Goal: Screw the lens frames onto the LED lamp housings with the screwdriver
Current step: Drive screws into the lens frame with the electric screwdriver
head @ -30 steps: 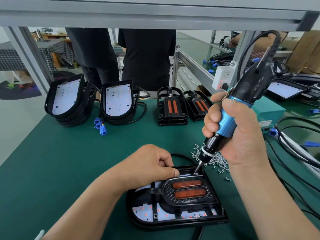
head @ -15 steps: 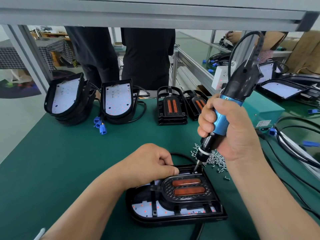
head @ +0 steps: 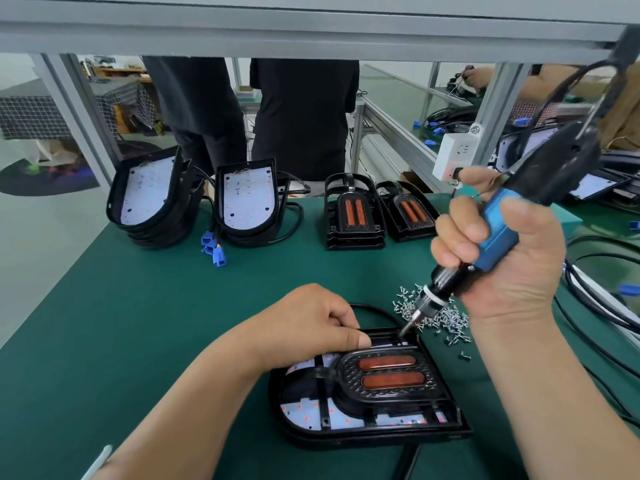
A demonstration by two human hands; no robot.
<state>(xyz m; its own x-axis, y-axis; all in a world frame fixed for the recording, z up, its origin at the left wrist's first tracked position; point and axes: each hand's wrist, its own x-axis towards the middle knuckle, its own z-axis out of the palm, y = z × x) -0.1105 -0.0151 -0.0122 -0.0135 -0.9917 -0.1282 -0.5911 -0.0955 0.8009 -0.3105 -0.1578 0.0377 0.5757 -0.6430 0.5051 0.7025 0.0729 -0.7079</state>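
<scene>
Pressure straight down the bit matters here. We grip the screwdriver (head: 498, 244) in our right hand (head: 509, 258), tip at the far edge of the frame (head: 388, 375), which sits in the housing (head: 363, 434) near us on the worktop (head: 138, 323). Our left hand (head: 304, 327), fingers curled, presses the frame's far edge. We keep the tool upright so the screw seats square.

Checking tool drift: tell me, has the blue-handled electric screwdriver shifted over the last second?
Yes. The blue-handled electric screwdriver tilted more upright, its top swinging left relative to the white socket block; tip stayed put.
</scene>
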